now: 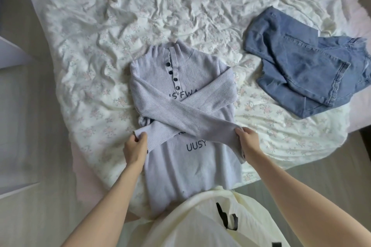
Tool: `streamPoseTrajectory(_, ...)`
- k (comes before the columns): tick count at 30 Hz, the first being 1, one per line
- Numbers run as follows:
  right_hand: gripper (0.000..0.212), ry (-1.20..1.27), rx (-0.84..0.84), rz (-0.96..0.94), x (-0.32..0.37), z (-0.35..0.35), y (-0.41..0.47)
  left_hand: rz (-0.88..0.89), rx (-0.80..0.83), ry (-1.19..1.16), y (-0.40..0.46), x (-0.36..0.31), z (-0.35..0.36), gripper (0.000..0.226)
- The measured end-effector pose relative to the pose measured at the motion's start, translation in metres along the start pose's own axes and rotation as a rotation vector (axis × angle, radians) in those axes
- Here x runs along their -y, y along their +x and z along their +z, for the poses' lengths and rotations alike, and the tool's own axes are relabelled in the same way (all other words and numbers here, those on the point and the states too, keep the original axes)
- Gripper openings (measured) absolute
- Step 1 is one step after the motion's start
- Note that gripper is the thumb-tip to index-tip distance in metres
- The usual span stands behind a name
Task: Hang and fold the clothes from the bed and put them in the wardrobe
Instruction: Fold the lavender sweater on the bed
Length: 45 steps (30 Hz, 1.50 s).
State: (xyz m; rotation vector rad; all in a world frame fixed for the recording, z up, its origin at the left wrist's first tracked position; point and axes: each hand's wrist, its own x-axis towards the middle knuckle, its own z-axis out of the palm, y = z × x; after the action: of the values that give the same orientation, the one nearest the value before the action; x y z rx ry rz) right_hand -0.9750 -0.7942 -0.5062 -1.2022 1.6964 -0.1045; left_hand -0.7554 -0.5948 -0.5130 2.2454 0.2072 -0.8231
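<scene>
Mid-fold on sweater [180,158]: left hand [135,149] and right hand [247,141] each pinch a crossed sleeve cuff; jeans [307,66] still unfolded, wardrobe step pending.

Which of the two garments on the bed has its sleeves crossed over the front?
The lilac sweater: the left hand and right hand each pinch a crossed cuff. The jeans lie untouched to its right.

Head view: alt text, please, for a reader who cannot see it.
Both hands, left and right, pinch the crossed sleeve ends of a pale lilac sweater lying face up on a rumpled bed. Folded jeans lie to its right.
</scene>
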Motion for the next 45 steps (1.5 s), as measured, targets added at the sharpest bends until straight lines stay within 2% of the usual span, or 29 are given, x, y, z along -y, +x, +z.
streamPoseTrajectory(2,0.015,0.050,-0.088,-0.097,-0.001,-0.002,-0.001,-0.019,-0.043,0.004,-0.001,0.004,0.002,0.021)
streamPoseTrajectory(4,0.014,-0.058,-0.129,-0.116,-0.011,-0.005,0.003,-0.079,-0.058,0.070,-0.002,0.015,0.001,0.022)
streamPoseTrajectory(7,0.027,-0.375,-0.050,0.002,-0.038,-0.013,0.014,-0.144,-0.026,0.163,-0.001,0.036,0.001,0.027)
streamPoseTrajectory(10,0.040,-0.399,-0.015,0.111,-0.056,-0.018,0.019,-0.112,-0.039,0.137,-0.002,0.046,0.003,0.028)
streamPoseTrajectory(14,0.047,-0.434,0.114,0.079,-0.065,-0.013,0.023,-0.083,-0.039,0.155,-0.016,0.050,0.009,0.036)
streamPoseTrajectory(17,0.036,-0.510,0.169,0.047,-0.072,-0.007,0.025,-0.025,-0.050,0.228,-0.028,0.060,0.016,0.038)
streamPoseTrajectory(20,0.036,-0.550,0.169,0.017,-0.081,-0.002,0.026,0.034,-0.122,0.392,-0.040,0.068,0.027,0.039)
streamPoseTrajectory(22,0.027,-0.555,0.165,0.005,-0.088,-0.001,0.025,0.049,-0.165,0.439,-0.049,0.074,0.033,0.036)
streamPoseTrajectory(29,0.017,-0.515,0.202,-0.109,-0.102,-0.014,0.020,-0.045,-0.152,0.491,-0.079,0.109,0.039,0.038)
streamPoseTrajectory(35,0.017,-0.550,0.088,-0.229,-0.101,-0.045,0.010,-0.145,-0.118,0.364,-0.100,0.118,0.014,0.061)
streamPoseTrajectory(37,0.016,-0.519,0.080,-0.247,-0.092,-0.057,0.009,-0.158,-0.107,0.294,-0.097,0.111,0.001,0.056)
streamPoseTrajectory(39,0.011,-0.468,0.057,-0.192,-0.077,-0.063,0.011,-0.253,-0.090,0.076,-0.088,0.098,-0.013,0.045)
streamPoseTrajectory(41,0.017,-0.315,0.035,-0.108,-0.053,-0.063,0.014,-0.352,-0.042,-0.208,-0.081,0.076,-0.028,0.029)
streamPoseTrajectory(43,0.021,-0.150,0.014,-0.016,-0.022,-0.061,0.015,-0.393,-0.024,-0.354,-0.070,0.049,-0.040,0.019)
streamPoseTrajectory(45,0.013,0.026,0.015,0.073,0.013,-0.056,0.017,-0.379,-0.020,-0.485,-0.057,0.017,-0.049,0.018)
